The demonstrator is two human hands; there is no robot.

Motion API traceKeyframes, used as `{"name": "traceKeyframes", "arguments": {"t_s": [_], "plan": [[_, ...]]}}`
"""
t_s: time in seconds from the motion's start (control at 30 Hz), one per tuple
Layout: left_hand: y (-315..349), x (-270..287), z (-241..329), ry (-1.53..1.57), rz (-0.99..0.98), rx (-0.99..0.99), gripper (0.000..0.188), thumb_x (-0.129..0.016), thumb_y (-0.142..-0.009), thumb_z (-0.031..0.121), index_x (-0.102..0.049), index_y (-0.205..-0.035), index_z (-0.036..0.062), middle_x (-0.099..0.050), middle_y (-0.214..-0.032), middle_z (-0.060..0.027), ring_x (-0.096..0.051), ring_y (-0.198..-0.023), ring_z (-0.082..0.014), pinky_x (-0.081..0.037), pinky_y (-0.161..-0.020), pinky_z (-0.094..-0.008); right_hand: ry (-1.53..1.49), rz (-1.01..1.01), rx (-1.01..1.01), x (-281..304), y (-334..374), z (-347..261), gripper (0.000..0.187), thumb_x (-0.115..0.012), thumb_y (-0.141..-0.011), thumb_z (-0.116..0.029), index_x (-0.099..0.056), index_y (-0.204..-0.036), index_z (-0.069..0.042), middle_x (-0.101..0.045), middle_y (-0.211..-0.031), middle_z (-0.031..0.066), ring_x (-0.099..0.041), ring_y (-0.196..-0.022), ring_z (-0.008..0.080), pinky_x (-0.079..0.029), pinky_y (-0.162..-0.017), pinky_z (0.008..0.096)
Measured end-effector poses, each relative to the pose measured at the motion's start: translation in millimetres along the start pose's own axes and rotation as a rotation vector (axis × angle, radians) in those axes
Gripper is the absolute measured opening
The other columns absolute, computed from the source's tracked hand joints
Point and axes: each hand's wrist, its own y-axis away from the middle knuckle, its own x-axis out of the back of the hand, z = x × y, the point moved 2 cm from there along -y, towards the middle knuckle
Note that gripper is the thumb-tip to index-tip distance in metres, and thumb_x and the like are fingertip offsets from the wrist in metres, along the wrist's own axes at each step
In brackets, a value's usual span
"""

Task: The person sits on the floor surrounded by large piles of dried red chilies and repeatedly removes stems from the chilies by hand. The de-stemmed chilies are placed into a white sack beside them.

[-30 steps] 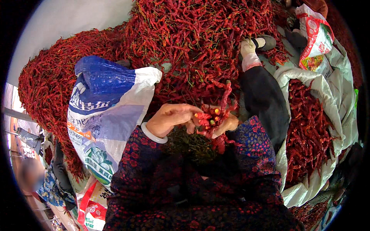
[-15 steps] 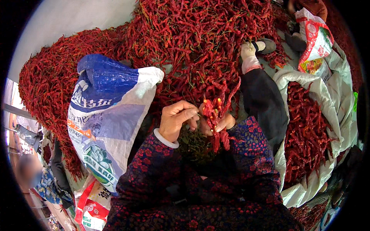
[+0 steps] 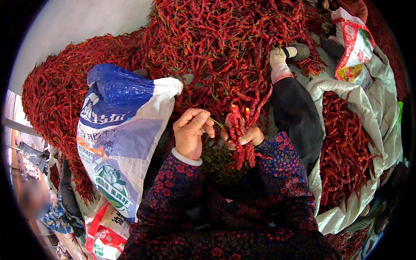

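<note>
Right hand (image 3: pixel 253 136), partly hidden behind held chilli bunch (image 3: pixel 237 125); large chilli pile (image 3: pixel 225 39), cut off by upper edge; co-worker's head (image 3: pixel 34 199), blurred beyond detail.

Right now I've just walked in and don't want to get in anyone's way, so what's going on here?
A person is handling red chillies with bare hands. The right hand grips a bunch of chillies, while the left hand pinches a thin greenish stem beside it. A big heap of chillies lies ahead. An open pale sack with chillies inside is at the right, and a blue-and-white sack at the left.
</note>
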Motion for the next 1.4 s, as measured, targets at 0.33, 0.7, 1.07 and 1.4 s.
{"name": "traceKeyframes", "arguments": {"t_s": [0.33,0.7,1.07,1.4], "plan": [[6.6,-7.5,-13.9,-0.383,-0.273,0.086,0.014,-0.057,-0.08,0.013,-0.049,-0.084,0.0025,-0.048,-0.059,0.0003,-0.041,-0.048,-0.0034,-0.032,-0.043,-0.019,0.067,0.283,-0.117,8.3,11.1,0.6,0.044,-0.059,-0.057,-0.001,-0.056,-0.101,0.0,-0.061,-0.083,0.012,-0.058,-0.071,0.0222,-0.047,-0.065,0.034],[-16.9,5.7,-62.3,-0.039,0.125,-0.179,0.015,-0.044,-0.085,0.011,-0.052,-0.09,-0.0012,-0.055,-0.074,-0.0058,-0.055,-0.065,-0.014,-0.046,-0.061,-0.0243,0.363,0.585,0.075,-8.8,-6.2,5.0,0.061,-0.064,-0.052,0.006,-0.048,-0.11,0.0,-0.059,-0.093,0.0071,-0.057,-0.08,0.0154,-0.045,-0.075,0.0289],[-5.1,89.2,-77.2,-0.821,0.091,0.052,0.013,-0.054,-0.074,0.007,-0.056,-0.087,0.0042,-0.057,-0.07,-0.0036,-0.052,-0.057,-0.0117,-0.042,-0.049,-0.0252,0.328,0.559,0.136,6.5,7.6,5.5,0.076,-0.056,-0.049,0.01,-0.039,-0.122,-0.002,-0.053,-0.109,0.0082,-0.053,-0.097,0.0211,-0.042,-0.082,0.0325],[39.0,38.4,-33.8,-0.834,-0.552,0.019,0.025,-0.058,-0.076,0.012,-0.055,-0.099,0.0029,-0.058,-0.083,-0.0082,-0.058,-0.074,-0.0214,-0.046,-0.067,-0.0281,0.15,0.709,0.328,26.0,9.2,-7.4,0.031,-0.06,-0.06,0.0,-0.059,-0.091,0.001,-0.062,-0.083,0.0079,-0.06,-0.073,0.0191,-0.047,-0.071,0.0309]]}}
